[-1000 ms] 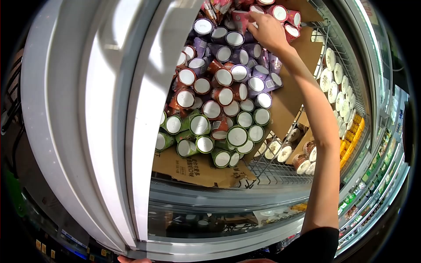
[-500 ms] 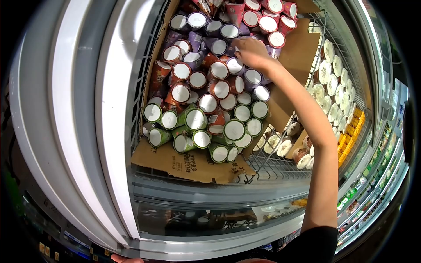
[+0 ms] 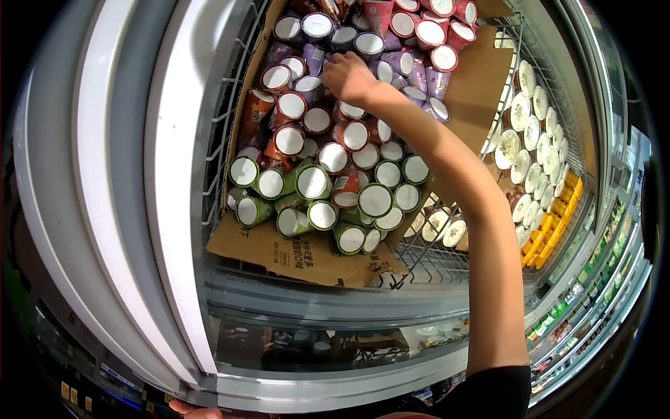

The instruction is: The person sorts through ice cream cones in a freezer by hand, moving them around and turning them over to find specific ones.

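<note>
My right hand (image 3: pixel 349 78) reaches into an open freezer, its fingers curled down among purple-wrapped cones (image 3: pixel 368 44). The fingertips are hidden, and so is anything between them. Red-brown cones (image 3: pixel 289 140) with white round lids lie just below the hand, and green cones (image 3: pixel 313 183) are nearer the front. Pink cones (image 3: pixel 430 33) fill the back right. At the bottom left, my left hand (image 3: pixel 197 411) is partly in view, its fingers against the freezer edge (image 3: pixel 209 383).
A cardboard box (image 3: pixel 307 258) with a torn front flap surrounds the cones. To the right, a wire divider (image 3: pixel 436 258) borders white-lidded cups (image 3: pixel 520 112) and yellow packs (image 3: pixel 551 230). Pale curved freezer frames (image 3: pixel 125 174) stand at the left.
My right hand has moved left across the cones, uncovering purple ones where it was. My left hand stays at the freezer edge. The view has shifted slightly.
</note>
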A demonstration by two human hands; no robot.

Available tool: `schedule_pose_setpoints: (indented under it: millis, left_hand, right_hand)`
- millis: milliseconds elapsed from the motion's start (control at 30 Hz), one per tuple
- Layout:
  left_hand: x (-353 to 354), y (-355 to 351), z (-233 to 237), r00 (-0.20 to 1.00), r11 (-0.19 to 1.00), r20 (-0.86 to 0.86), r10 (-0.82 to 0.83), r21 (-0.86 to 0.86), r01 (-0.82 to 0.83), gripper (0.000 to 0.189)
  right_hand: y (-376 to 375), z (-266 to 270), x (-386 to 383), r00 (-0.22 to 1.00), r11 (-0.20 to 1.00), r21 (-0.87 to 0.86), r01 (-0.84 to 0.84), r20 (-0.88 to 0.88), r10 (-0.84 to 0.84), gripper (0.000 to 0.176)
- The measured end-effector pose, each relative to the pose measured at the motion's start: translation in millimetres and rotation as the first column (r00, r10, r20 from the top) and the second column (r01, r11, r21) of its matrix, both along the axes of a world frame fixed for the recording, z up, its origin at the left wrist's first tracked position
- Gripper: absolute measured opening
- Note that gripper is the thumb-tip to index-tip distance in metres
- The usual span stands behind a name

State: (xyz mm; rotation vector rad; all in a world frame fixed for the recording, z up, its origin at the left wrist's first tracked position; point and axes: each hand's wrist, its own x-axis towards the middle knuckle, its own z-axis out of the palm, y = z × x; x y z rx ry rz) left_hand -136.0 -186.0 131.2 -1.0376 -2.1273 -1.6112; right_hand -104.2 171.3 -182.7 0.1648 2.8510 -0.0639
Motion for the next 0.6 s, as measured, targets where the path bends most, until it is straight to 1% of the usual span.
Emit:
schedule_pose_setpoints:
  millis: [33,133,233,333,433,533,600]
  left_hand:
    - [0.2,0.7,-0.1,1.0,1.0,0.001,0.006,0.003,-0.006,0.011]
    - [1.5,1.7,2.6,1.0,1.0,0.017,0.014,-0.02,-0.013,0.011]
    - [1.2,-0.2,5.5,0.999,0.998,0.032,0.003,-0.057,-0.002,0.01]
    - [2.1,-0.6,6.8,0.999,0.996,0.045,0.012,-0.087,-0.008,0.011]
    - [3.6,0.7,5.6,0.999,0.996,0.039,0.002,-0.086,0.002,0.01]
    - [2.0,-1.3,7.1,0.999,0.997,0.031,-0.027,-0.071,0.029,0.009]
    - [0.7,-2.0,7.8,0.999,0.996,0.019,-0.043,-0.08,0.045,0.009]
  right_hand:
    - [0.4,0.5,-1.5,0.999,1.0,0.017,-0.014,0.037,0.013,0.015]
    - [4.3,-0.8,3.5,0.995,0.996,0.046,-0.079,-0.058,0.081,0.016]
    - [7.1,-14.7,10.5,0.987,0.996,0.006,-0.087,-0.137,0.087,0.018]
    - [4.0,-11.9,10.4,0.999,1.0,0.015,-0.023,-0.046,0.023,0.021]
    - [-2.1,8.9,3.1,0.994,0.999,0.015,0.039,0.105,-0.04,0.022]
    - [-6.8,26.2,7.2,0.994,0.999,0.042,0.024,0.104,-0.028,0.024]
    - [-9.1,36.8,16.0,0.987,0.994,0.011,0.112,0.112,-0.112,0.03]
